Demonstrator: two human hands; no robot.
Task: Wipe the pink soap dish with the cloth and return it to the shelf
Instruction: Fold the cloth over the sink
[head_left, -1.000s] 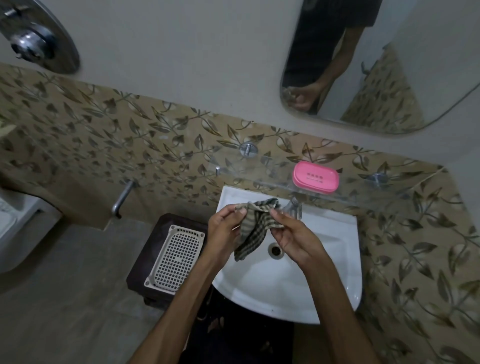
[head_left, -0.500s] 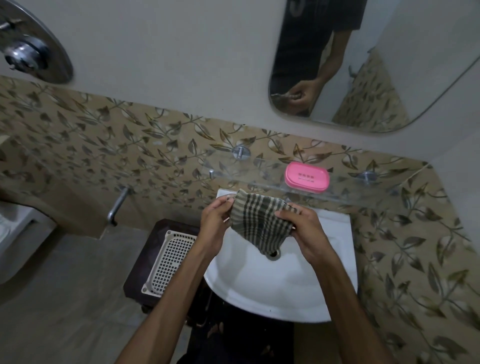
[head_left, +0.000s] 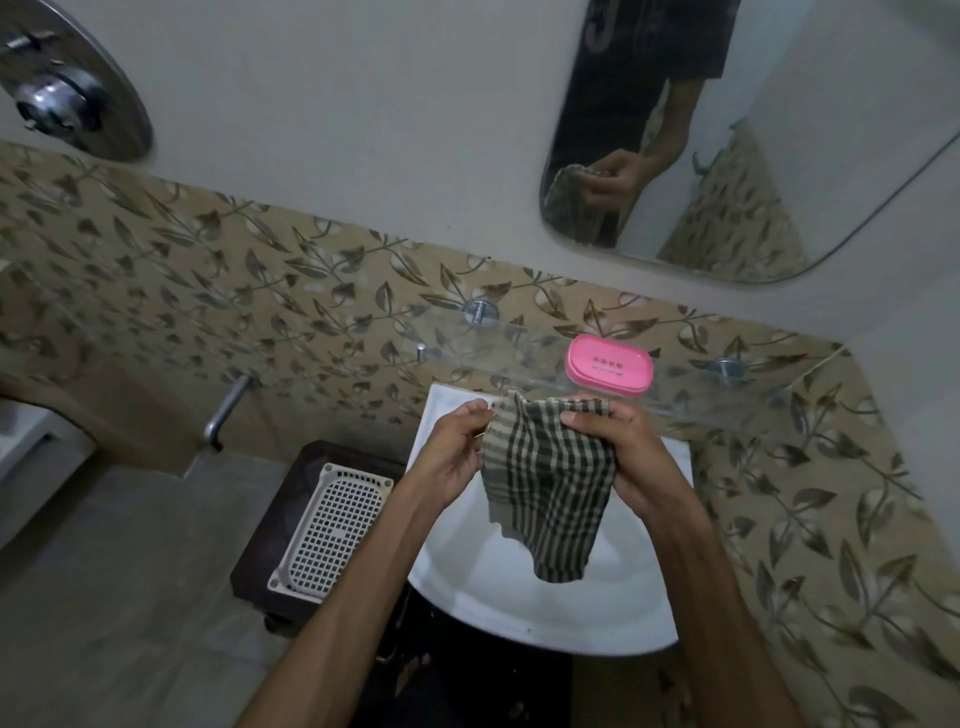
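At the left of centre, low in the frame, a white perforated tray (head_left: 332, 535) lies on a dark stool (head_left: 270, 525) beside the white sink (head_left: 613, 608); it takes no part in the task. Just right of it, the left hand (head_left: 457, 449) pinches the upper left corner of the checked cloth (head_left: 545, 478) between thumb and fingertips. The cloth hangs spread over the basin, its lower edge loose. The right hand (head_left: 618, 457) is closed on the cloth's upper right corner, bunching it there. Above and slightly right of the hands, the pink soap dish (head_left: 609, 368) sits closed on the glass shelf (head_left: 737, 405), close to the shelf's front edge and untouched; wiping has not begun.

The risks, as I judge them: the dish is light plastic on smooth glass, so a reach with cloth trailing could nudge it forward off the edge into the sink. Its lid may lift away from the base if gripped only from the top. The dangling cloth could also dip into a wet basin.
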